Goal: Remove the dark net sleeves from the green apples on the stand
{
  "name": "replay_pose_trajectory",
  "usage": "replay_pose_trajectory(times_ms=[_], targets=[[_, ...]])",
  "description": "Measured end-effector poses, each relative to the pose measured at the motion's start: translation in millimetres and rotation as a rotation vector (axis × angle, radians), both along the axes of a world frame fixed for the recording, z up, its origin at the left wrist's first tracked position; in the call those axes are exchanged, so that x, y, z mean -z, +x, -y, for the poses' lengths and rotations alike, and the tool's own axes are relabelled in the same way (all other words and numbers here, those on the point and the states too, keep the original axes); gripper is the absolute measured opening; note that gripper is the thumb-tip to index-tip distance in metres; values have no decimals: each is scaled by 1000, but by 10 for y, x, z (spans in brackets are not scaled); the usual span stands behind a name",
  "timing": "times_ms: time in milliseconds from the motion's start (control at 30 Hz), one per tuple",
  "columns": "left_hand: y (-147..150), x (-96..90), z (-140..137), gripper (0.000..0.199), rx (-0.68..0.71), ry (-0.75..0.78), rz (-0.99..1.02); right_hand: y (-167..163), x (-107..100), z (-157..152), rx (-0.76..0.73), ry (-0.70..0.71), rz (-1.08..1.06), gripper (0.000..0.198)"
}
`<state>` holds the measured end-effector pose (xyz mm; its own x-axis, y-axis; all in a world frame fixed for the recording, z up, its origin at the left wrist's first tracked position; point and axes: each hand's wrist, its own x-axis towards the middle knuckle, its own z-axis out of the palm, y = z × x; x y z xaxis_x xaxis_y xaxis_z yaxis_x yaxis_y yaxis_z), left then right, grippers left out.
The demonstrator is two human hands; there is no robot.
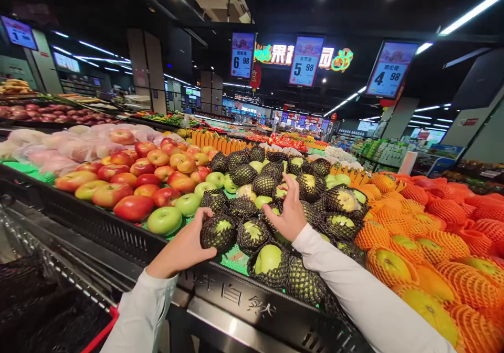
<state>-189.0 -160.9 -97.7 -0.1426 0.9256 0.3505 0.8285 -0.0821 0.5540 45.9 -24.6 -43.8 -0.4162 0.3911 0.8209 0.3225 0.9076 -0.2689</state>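
Observation:
My left hand [187, 245] is curved around the side of a green apple in a black foam net [218, 232] at the front edge of the display, thumb below and fingers above. My right hand [289, 208] reaches over the middle of the netted green apples [264, 184], its thumb and fingers spread apart and nothing visibly gripped. Below it, a green apple [268, 258] shows through its open net. Bare green apples [164, 220] lie to the left of my left hand.
Red and yellow apples [134, 207] are piled at left, beside bagged fruit [79, 148]. Fruit in orange nets [394, 266] fills the right. A black bin wall [244, 295] runs along the front. Price screens [307, 61] hang above. A cart with a red handle [102, 332] stands at lower left.

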Motion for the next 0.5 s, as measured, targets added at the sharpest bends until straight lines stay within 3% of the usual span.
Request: replay_pose_trajectory(times_ms=[200, 300, 400, 500], targets=[[-23, -21, -1, 55, 152, -43, 40, 1, 0, 10, 5, -11, 2, 80], [-82, -52, 56, 47, 129, 22, 50, 2, 2, 2, 11, -10, 5, 80], [-271, -20, 108, 43, -108, 227, 93, 2, 2, -3, 10, 3, 8, 79], [-527, 94, 133, 50, -515, 347, 47, 2, 0, -5, -3, 18, 7, 77]])
